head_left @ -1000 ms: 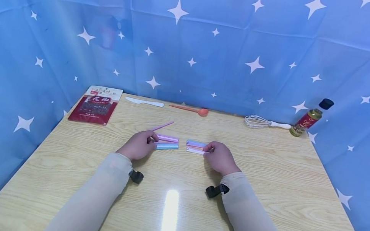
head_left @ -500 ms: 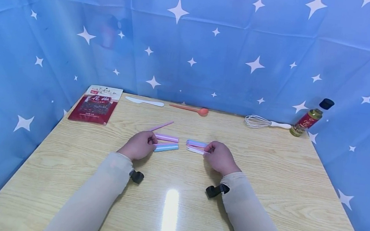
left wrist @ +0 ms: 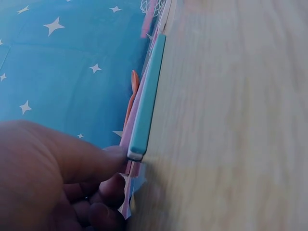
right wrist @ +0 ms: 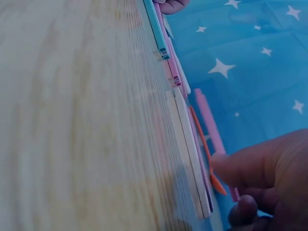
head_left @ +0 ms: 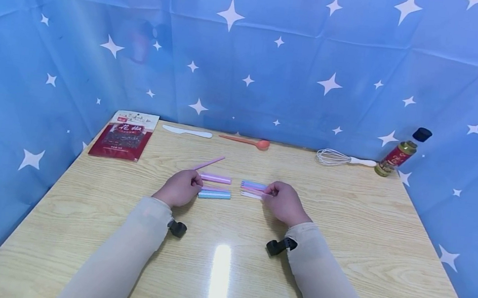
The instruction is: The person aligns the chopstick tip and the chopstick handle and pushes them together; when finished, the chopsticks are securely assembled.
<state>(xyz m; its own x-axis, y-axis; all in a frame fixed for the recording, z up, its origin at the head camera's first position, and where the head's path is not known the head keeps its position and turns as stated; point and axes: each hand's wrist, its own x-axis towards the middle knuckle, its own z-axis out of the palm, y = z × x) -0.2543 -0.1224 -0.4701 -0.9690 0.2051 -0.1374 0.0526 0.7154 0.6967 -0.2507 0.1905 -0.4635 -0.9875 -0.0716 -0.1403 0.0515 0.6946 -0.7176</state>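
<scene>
Near the middle of the desk, the left hand curls its fingers against the left bundle of coloured sticks, thumb touching the blue stick at its end. The right hand pinches the end of the right bundle of sticks. The two bundles lie end to end, slightly apart. A spice packet lies at the far left corner.

Left grip, right grip: fingers curled, forearms converging.
</scene>
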